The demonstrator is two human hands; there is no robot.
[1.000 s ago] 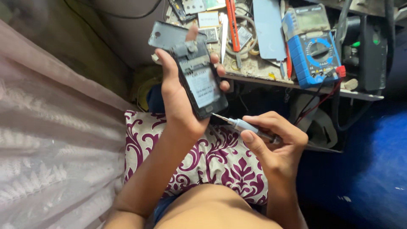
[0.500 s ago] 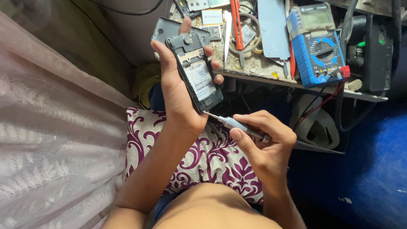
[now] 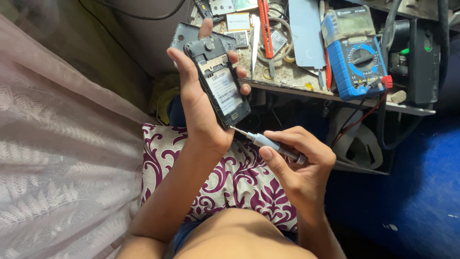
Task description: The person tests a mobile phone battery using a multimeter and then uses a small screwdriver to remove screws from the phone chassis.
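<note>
Two hands fill our head view: our left hand (image 3: 199, 103) keeps a closed grip round an opened mobile phone (image 3: 219, 86), back cover off, label showing. Our right hand (image 3: 299, 160) pinches a small screwdriver (image 3: 268, 142), its tip touching the phone's lower corner, above a patterned cushion (image 3: 230, 184).

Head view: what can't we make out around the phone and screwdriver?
- Screwdriver tip: too small where it meets the phone; the screw is not discernible.
- Screwdriver handle: wrapped by right hand.
- Phone's far side: faces away, covered by left hand.
- Multimeter lead ends: lost under the shelf.
</note>
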